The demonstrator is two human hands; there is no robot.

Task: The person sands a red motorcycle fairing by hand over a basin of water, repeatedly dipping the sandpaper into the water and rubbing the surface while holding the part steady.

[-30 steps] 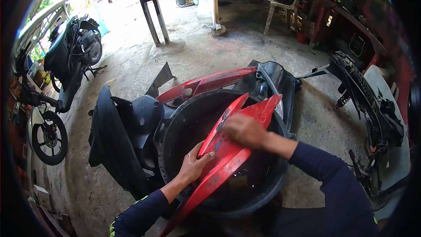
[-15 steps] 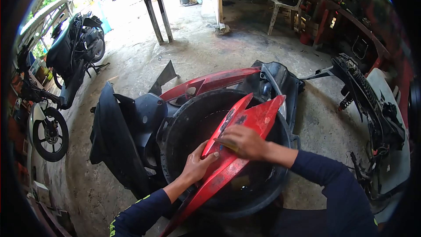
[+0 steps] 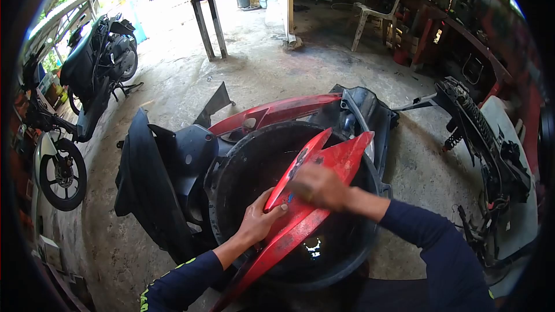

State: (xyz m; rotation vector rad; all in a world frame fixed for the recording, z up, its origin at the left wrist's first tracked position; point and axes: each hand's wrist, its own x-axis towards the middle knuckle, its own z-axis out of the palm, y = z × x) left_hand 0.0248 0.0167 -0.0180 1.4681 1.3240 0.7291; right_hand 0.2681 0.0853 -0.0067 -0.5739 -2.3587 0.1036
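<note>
A long red motorcycle fairing panel slants across a black round tub, its pointed ends reaching past the middle. Dark worn patches and a small blue spot mark its paint. My left hand grips the panel's left edge, thumb on top. On the panel's upper face, my right hand is closed and blurred by motion, pressing a small flat brownish piece that looks like folded sandpaper. Its fingers partly hide that piece. Water glints at the bottom of the tub, below the panel.
Black plastic panels lean left of the tub, and another red panel lies behind it. A motorcycle stands at left. A stripped frame with a spring shock is at right. A chair and a metal post stand farther back.
My right hand has shifted slightly along the panel and is more blurred. My left hand keeps its grip. The panel's upper tip sits slightly lower, and a brighter glint shows in the water.
</note>
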